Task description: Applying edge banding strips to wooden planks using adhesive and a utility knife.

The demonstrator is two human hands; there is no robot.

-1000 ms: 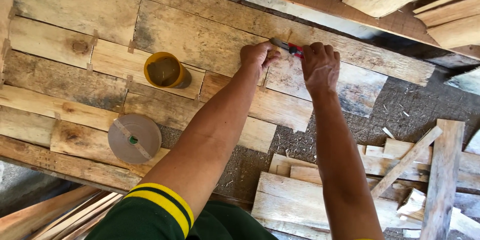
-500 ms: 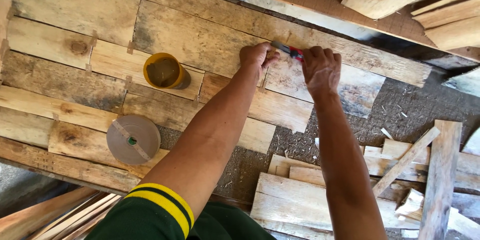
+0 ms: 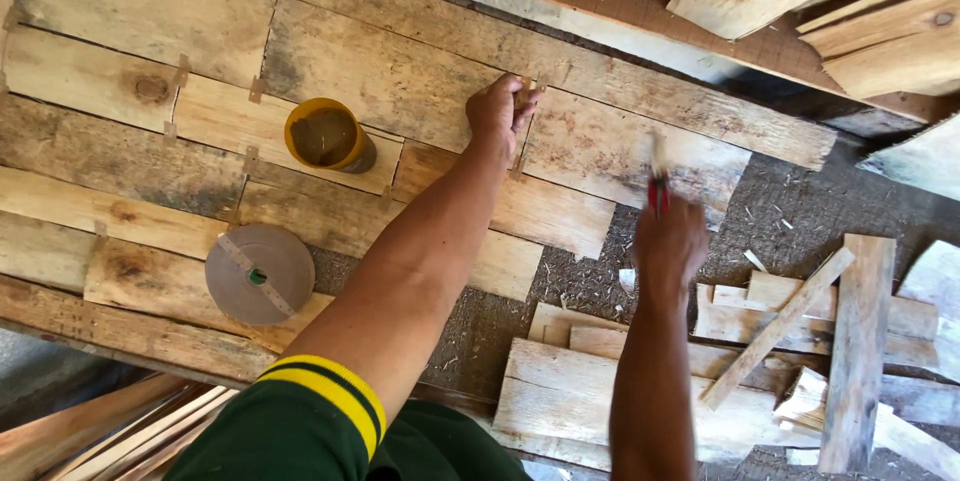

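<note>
My left hand (image 3: 497, 111) presses on a seam between flat wood pieces (image 3: 590, 141), fingers curled against a small strip of brown tape at the joint. My right hand (image 3: 668, 246) is pulled back toward me and grips a red-handled tool (image 3: 658, 176) that points up at the boards; the hand and the tool are blurred. A roll of brown tape (image 3: 259, 273) lies on the wood sheet to the left, and a yellow cup (image 3: 325, 137) with brown liquid stands further up on the sheet.
The patched wood sheet (image 3: 120, 171) covers the left and middle, with short tape strips over its seams. Loose wood offcuts (image 3: 780, 331) lie piled at the right and bottom. More planks (image 3: 860, 1) are stacked along the top edge.
My right hand has drawn back from the seam toward me with the red-handled tool. My left hand stays at the joint.
</note>
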